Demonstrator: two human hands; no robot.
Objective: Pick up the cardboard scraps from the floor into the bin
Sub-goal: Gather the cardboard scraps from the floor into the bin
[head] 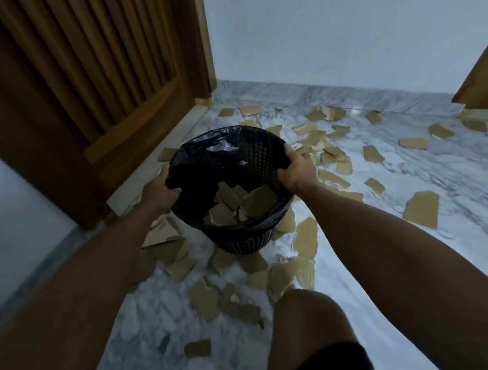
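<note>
Left hand (160,189) and right hand (296,170) gripping bin (234,156) rim at opposite sides; scraps (422,209) inside and around.

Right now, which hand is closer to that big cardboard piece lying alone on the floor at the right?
Right. The right hand grips the bin's rim nearest the big piece; the left hand grips the far rim.

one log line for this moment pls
left hand: grips rim | right hand: grips rim | black mesh plastic bin: some scraps inside | brown cardboard scraps: many on floor
</note>
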